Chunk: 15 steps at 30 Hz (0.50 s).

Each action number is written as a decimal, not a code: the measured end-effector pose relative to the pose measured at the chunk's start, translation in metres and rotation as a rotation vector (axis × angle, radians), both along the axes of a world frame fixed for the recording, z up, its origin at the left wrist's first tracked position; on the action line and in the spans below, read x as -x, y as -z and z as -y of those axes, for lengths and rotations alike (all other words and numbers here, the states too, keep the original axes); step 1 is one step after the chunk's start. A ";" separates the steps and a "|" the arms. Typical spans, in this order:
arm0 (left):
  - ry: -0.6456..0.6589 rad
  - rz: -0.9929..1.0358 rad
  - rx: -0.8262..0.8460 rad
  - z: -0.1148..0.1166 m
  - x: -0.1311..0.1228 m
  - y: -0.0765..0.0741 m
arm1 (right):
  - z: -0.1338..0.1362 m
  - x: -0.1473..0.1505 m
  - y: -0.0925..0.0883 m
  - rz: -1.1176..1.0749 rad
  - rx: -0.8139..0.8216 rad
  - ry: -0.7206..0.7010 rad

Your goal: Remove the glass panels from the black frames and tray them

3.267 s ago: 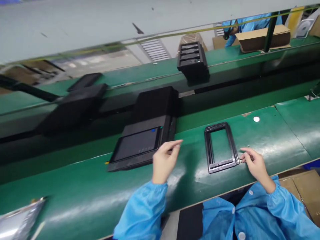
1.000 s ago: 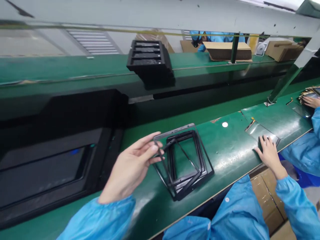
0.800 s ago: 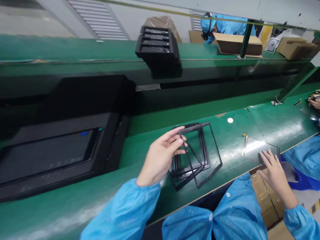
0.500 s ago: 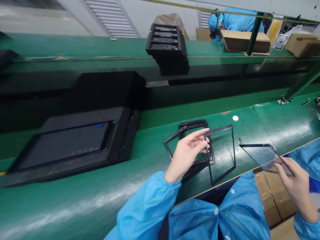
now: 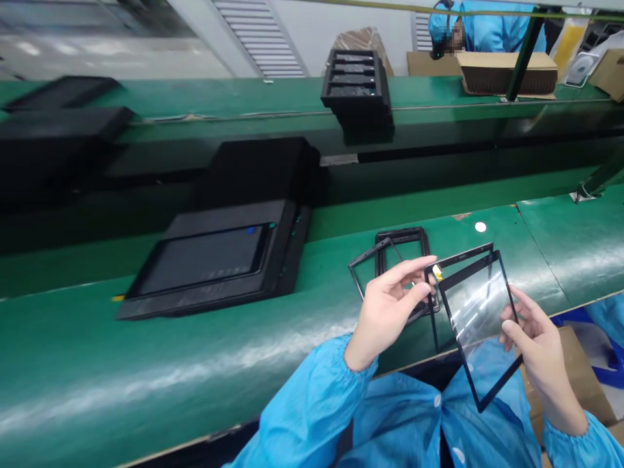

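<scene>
The right grip [image 5: 541, 357] closed on a black-bordered glass panel [image 5: 475, 312] above the bench's [image 5: 575, 260] front edge; the left grip [image 5: 387, 318] pinched a thin black frame [image 5: 463, 257] over stacked black frames [image 5: 402, 237].

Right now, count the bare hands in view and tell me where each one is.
2: the left hand grips a thin black frame above the green belt; the right hand grips a black-bordered glass pane near the belt's edge. The far co-worker's hands may be hidden.
</scene>
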<state>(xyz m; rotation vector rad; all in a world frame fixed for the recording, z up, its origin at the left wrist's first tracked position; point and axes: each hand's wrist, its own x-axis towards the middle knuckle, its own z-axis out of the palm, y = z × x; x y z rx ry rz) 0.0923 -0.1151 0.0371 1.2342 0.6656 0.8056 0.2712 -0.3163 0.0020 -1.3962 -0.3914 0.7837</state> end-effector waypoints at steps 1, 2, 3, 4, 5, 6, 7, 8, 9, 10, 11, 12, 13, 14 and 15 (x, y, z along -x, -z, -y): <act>-0.007 0.002 -0.002 0.000 0.000 0.000 | 0.000 0.000 -0.001 -0.002 0.003 -0.003; -0.015 0.003 -0.006 0.001 0.000 0.001 | 0.000 0.001 -0.001 -0.003 0.005 -0.005; -0.020 0.004 -0.012 0.001 0.000 0.001 | 0.000 0.001 -0.002 -0.005 0.006 -0.006; -0.024 0.005 -0.022 0.002 0.000 0.002 | 0.000 0.001 -0.002 -0.006 0.006 -0.008; -0.025 0.006 -0.032 0.002 0.000 0.002 | 0.000 0.001 -0.001 -0.009 0.007 -0.010; -0.024 0.011 -0.043 0.003 0.000 0.003 | 0.000 0.002 -0.001 -0.011 0.010 -0.011; -0.021 0.017 -0.051 0.003 0.000 0.003 | 0.000 0.002 -0.001 -0.012 0.014 -0.008; -0.015 0.025 -0.056 0.004 0.000 0.003 | 0.000 0.002 -0.001 -0.010 0.018 -0.005; -0.009 0.031 -0.055 0.005 0.000 0.003 | 0.000 0.003 -0.001 -0.005 0.018 0.001; -0.005 0.036 -0.050 0.005 -0.001 0.002 | 0.000 0.003 -0.002 0.005 0.016 0.008; -0.001 0.038 -0.040 0.006 -0.001 0.001 | 0.000 0.004 -0.002 0.019 0.010 0.014; 0.005 0.037 -0.024 0.007 -0.001 0.001 | 0.000 0.005 -0.003 0.037 0.005 0.019; 0.015 0.034 -0.002 0.008 -0.002 0.000 | 0.000 0.007 -0.003 0.058 0.001 0.024; 0.027 0.031 0.023 0.009 -0.002 -0.001 | 0.000 0.008 -0.004 0.082 -0.002 0.030; 0.039 0.029 0.052 0.010 -0.002 -0.001 | -0.001 0.010 -0.004 0.108 -0.001 0.037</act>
